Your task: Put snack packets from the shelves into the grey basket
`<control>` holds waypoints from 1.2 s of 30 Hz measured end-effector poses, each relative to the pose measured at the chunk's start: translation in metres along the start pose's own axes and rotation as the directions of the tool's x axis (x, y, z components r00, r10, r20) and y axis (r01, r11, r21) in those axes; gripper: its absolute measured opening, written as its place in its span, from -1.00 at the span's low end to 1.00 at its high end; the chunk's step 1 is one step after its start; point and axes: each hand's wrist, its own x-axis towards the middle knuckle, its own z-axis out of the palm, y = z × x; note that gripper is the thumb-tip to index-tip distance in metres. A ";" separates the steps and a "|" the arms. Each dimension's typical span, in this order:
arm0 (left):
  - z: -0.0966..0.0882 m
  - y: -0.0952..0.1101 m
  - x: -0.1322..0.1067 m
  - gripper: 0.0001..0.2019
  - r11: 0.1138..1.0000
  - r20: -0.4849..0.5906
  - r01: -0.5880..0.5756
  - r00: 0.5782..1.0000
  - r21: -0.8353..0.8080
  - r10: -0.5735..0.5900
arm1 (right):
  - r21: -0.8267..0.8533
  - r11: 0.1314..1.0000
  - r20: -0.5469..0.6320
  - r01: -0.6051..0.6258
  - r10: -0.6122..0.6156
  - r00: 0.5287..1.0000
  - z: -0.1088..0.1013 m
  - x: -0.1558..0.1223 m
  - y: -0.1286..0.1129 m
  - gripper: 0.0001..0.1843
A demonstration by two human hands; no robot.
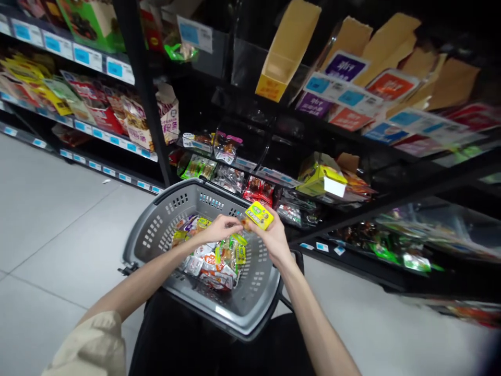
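Note:
My right hand [276, 240] holds a small snack packet [259, 215] with a yellow and green label above the right side of the shopping basket [156, 263]. My left hand [224, 228] is just left of the packet, over the basket, its fingers curled together near the packet's lower edge. Whether those fingers pinch part of the packet, I cannot make out. Inside the grey basket lies a heap of snack packets [213, 266] in white, orange, green and yellow wrappers, partly hidden behind my left hand and forearm.
Black store shelves [162, 130] run along the far side, with bagged snacks [94, 102] at left. A yellow display box [319, 175] stands on a low shelf, and cardboard boxes [289, 49] are on the shelf above. Pale floor tiles [58, 209] surround the basket.

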 end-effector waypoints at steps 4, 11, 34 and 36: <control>0.000 -0.003 0.002 -0.62 1.000 0.039 0.027 0.999 -0.002 -0.027 | 0.011 0.999 0.000 -0.031 0.031 1.000 -0.004 0.002 0.008 -0.01; -0.001 0.002 0.000 -0.57 0.998 0.048 0.050 0.998 -0.037 -0.048 | 0.048 0.997 -0.028 -0.056 0.057 0.998 -0.005 0.007 0.009 -0.07; 0.003 -0.004 -0.007 -0.22 0.945 -0.005 -0.267 0.962 0.190 0.273 | 0.232 0.952 -0.042 -0.201 0.216 0.975 0.004 0.005 0.004 -0.22; 0.006 -0.007 -0.007 -0.13 0.969 0.001 -0.208 0.978 0.135 0.210 | 0.302 0.925 0.022 -0.230 0.234 0.972 0.007 0.002 0.001 -0.30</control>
